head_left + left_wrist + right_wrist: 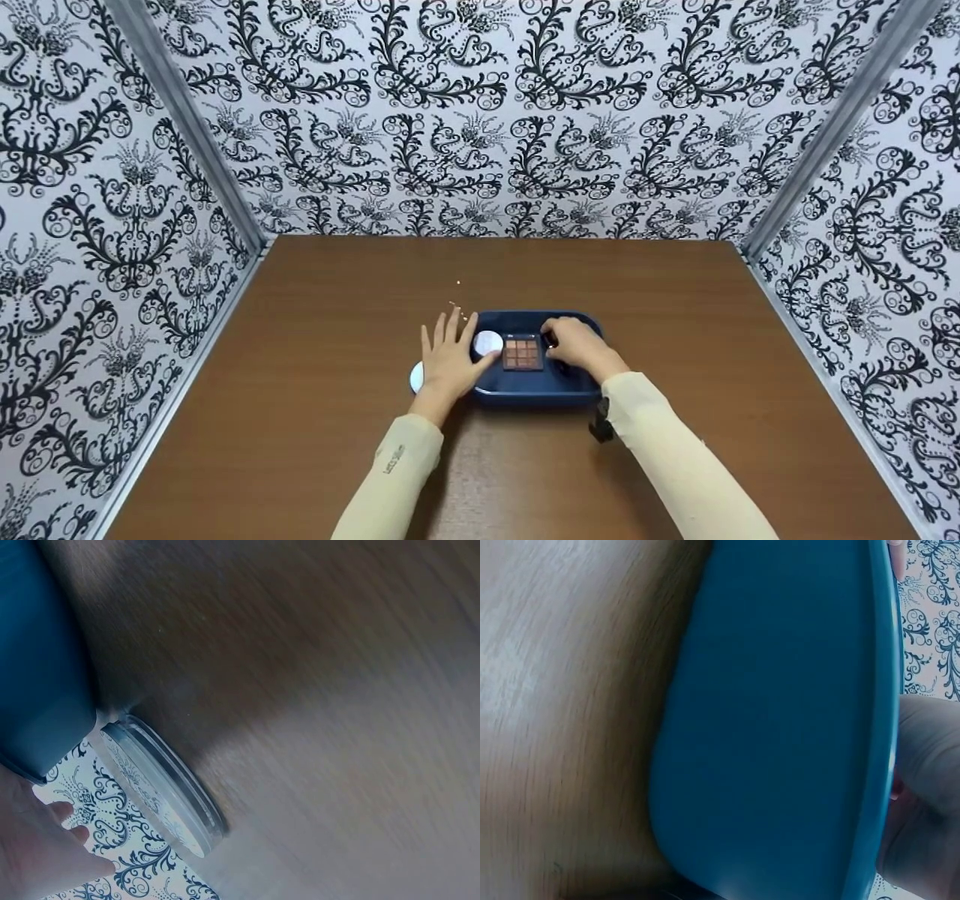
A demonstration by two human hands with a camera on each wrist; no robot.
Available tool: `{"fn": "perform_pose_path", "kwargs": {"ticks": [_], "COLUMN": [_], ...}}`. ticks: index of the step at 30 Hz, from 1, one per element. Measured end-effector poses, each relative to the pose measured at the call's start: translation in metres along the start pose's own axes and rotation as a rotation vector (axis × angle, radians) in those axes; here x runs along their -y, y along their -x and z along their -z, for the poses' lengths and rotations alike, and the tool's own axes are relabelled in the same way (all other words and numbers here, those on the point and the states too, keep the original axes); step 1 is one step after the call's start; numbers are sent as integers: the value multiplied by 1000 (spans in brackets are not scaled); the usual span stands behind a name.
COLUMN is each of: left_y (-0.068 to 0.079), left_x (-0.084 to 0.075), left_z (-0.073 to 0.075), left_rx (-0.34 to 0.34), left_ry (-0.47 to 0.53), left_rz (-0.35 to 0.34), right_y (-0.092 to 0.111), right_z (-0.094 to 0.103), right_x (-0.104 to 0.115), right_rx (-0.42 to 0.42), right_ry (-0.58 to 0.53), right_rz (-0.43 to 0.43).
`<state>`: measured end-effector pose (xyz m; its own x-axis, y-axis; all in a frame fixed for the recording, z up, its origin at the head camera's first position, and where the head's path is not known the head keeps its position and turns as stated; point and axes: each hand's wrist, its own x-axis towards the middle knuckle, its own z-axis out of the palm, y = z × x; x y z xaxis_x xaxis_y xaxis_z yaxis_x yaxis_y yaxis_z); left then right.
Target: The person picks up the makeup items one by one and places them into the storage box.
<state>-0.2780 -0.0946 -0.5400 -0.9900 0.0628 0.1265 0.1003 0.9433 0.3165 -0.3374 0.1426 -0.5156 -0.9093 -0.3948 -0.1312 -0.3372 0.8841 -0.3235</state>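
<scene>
A blue plastic basin (536,391) stands on the table. Inside it lies an eyeshadow palette (523,355) with brown pans, and left of that a round white disc (488,343). My left hand (448,367) spreads its fingers over the basin's left rim, thumb at the disc's edge. Beside this hand, on the table, lies a round mirror-like piece (161,787) with a clear rim, which reflects the wallpaper. My right hand (581,347) reaches into the basin's right side, fingers curled around a small dark object (551,340), mostly hidden. In the right wrist view the basin's wall (772,720) hides the fingertips.
A thin glittering strand (459,307) lies on the brown table (337,300) just beyond the left fingers. Patterned walls (480,120) with grey metal corner posts (187,120) enclose the table at the back and both sides. A black wrist device (601,421) hangs under the right sleeve.
</scene>
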Motion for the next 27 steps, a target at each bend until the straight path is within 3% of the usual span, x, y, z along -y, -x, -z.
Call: {"fn": "perform_pose_path", "kwargs": {"ticks": [27], "left_y": [-2], "left_x": [2], "left_z": [-5], "left_rx": [0], "left_ry": [-8], "left_rz": [-6], "right_y": [-1], "right_z": [-9], "right_x": [4], "right_rx": [4], "right_ry": [-78], "right_rz": [-59]}}
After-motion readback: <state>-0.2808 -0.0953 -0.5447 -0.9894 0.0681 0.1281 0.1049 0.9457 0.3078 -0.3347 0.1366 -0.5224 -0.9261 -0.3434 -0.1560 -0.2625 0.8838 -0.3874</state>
